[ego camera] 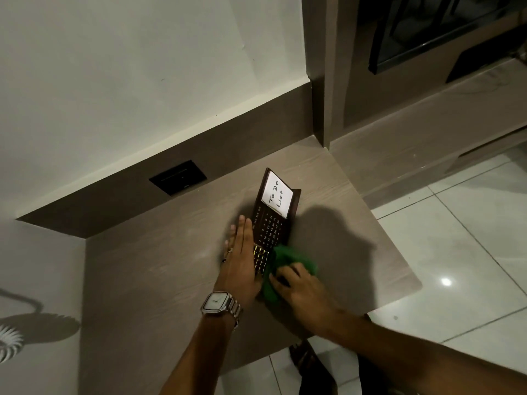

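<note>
A dark brown desk calendar board (272, 223) stands on the wooden desk (159, 266); it bears a white "To Do List" note (278, 193) and rows of dates. My left hand (241, 252), with straight fingers, a ring and a wristwatch, rests flat against the board's left edge. A green cloth (296, 259) lies bunched against the board's lower right part. My right hand (296, 286) grips this cloth with curled fingers. The board's lower end is hidden behind my hands and the cloth.
A black wall socket plate (178, 177) sits in the brown back panel behind the desk. To the right the desk ends at white floor tiles (470, 252). A dark cabinet (427, 32) stands at upper right. A white ribbed object (8, 342) shows at far left.
</note>
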{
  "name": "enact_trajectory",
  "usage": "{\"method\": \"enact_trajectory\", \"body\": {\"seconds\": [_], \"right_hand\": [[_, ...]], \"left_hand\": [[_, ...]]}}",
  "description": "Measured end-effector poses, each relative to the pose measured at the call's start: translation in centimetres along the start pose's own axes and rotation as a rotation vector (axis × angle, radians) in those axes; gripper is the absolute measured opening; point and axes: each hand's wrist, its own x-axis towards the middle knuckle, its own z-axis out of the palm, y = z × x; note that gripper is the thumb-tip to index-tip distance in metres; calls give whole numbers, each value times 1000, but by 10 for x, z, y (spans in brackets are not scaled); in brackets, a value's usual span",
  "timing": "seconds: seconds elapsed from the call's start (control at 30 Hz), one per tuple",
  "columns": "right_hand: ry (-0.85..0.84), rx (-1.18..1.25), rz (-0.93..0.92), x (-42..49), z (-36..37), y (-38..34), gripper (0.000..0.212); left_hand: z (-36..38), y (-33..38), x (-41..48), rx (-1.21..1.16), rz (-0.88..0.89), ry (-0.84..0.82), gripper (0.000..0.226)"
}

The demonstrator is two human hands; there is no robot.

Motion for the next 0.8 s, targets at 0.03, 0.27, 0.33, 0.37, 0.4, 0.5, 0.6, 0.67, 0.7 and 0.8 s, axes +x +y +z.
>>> {"method": "enact_trajectory", "body": {"seconds": [0.03, 0.27, 0.33, 0.37, 0.4, 0.5, 0.6, 0.67, 0.7, 0.8], "right_hand": [[10, -11, -18, 5, -5, 10, 67], [146, -164, 271, 103, -79, 108, 48], [129, -173, 367, 123, -92, 121, 40], [128, -169, 424, 130, -94, 123, 38], [136, -174, 462, 133, -95, 121, 36], [134, -229, 393, 110, -73, 90, 47], [56, -136, 271, 69, -54, 51, 61], [96, -113, 269, 77, -61, 62, 63], [143, -117, 309, 89, -69, 72, 59], [353, 115, 522, 120, -97, 97, 47]], "left_hand": [[0, 0, 0, 0, 3, 2, 120], [1, -1, -1, 27, 20, 30, 122], [1, -2, -1, 18, 21, 27, 123], [1, -2, -2, 14, 22, 27, 123], [1, -2, -1, 12, 21, 27, 122], [1, -2, -1, 14, 19, 29, 122], [0, -2, -2, 5, 16, 31, 120], [0, 0, -2, 9, 17, 29, 119], [0, 0, -2, 9, 13, 24, 118], [0, 0, -2, -6, -10, 25, 118]]}}
